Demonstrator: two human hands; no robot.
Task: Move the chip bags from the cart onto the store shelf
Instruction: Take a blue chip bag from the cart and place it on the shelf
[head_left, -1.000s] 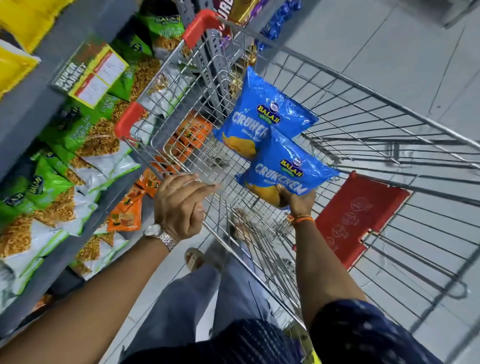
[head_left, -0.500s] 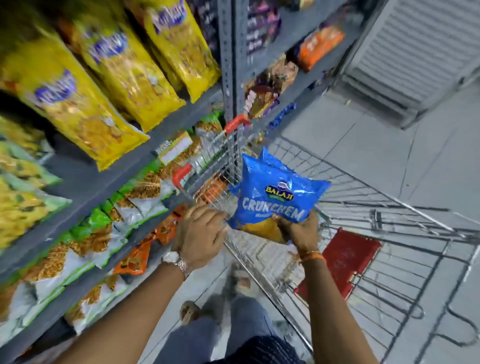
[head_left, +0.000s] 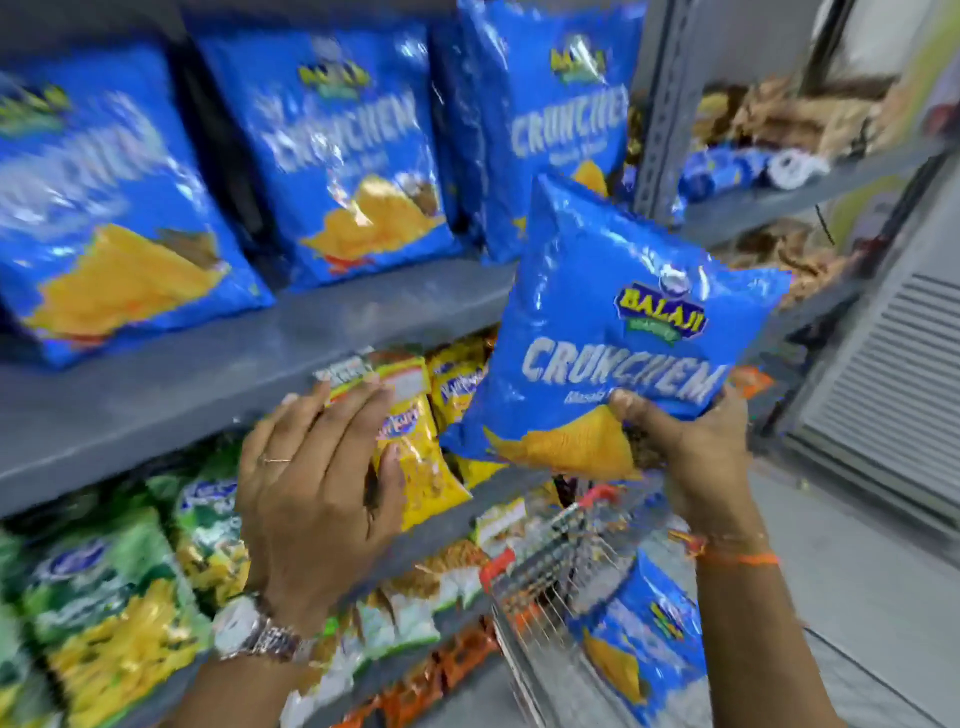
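One blue chip bag (head_left: 608, 332) was held up in the right hand (head_left: 696, 457), in front of the grey store shelf (head_left: 208, 374) and above the cart (head_left: 550, 582). It was a glossy, puffed pillow pack with a yellow-and-blue Balaji logo, white "CRUNCHEM" lettering and a picture of a yellow triangular chip near its lower edge. Its long axis ran from the bottom seam at the hand up to the top seam, tilted a little so the top corner leaned left toward the shelf, and its printed face was turned toward the camera. The right thumb pressed on the front of the bag by the printed chip while the fingers were wrapped behind the lower right corner, so that hand was closed on the bag.

The left hand (head_left: 317, 493) was raised just left of the bag, apart from it, with its fingers spread and slightly curled, holding nothing. A watch (head_left: 254, 629) sat on that wrist, and an orange thread band (head_left: 737, 556) on the right wrist.

Three matching blue bags (head_left: 332, 150) stood leaning back in a row on the shelf above, blurred by motion. Yellow snack packs (head_left: 415, 447) and green packs (head_left: 104, 587) filled the levels below. Down in the wire cart lay another blue bag (head_left: 644, 639), apparently the same kind, though it was too smeared to read.
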